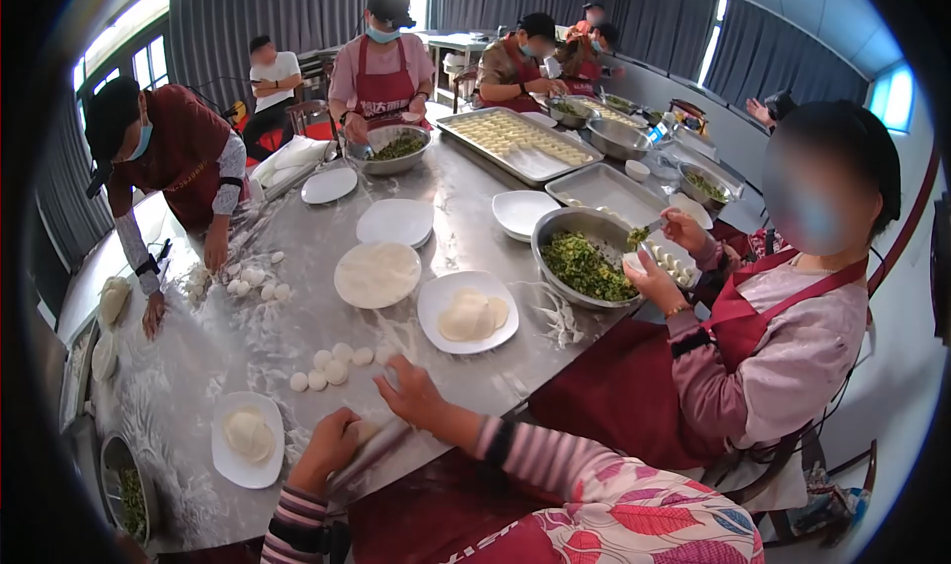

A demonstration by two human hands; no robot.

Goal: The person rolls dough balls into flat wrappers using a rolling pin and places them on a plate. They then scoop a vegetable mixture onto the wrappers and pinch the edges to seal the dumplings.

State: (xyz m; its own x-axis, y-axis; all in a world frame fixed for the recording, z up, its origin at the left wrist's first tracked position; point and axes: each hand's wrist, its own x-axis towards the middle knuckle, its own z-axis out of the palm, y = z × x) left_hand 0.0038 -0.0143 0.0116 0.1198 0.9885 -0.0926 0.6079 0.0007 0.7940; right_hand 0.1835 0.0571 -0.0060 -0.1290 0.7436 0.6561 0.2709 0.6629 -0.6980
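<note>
My left hand (325, 447) is closed around the near end of a wooden rolling pin (374, 447), which lies slanted on the floured steel table (198, 356) at the front edge. My right hand (414, 391) is stretched out flat just beyond the pin, fingers apart, with its fingertips on a small piece of dough (384, 358). A cluster of several small dough balls (332, 366) lies just left of that hand. A white plate of flat wrappers (468, 313) stands behind my right hand, and another plate with wrappers (247, 437) is left of my left hand.
A person in a red apron (783, 346) on my right fills a wrapper beside a steel bowl of green filling (584, 259). A person at the left (163, 168) presses dough. A stack of wrappers (376, 273), empty plates (396, 221) and steel trays (520, 143) fill the table; more people sit at the far end.
</note>
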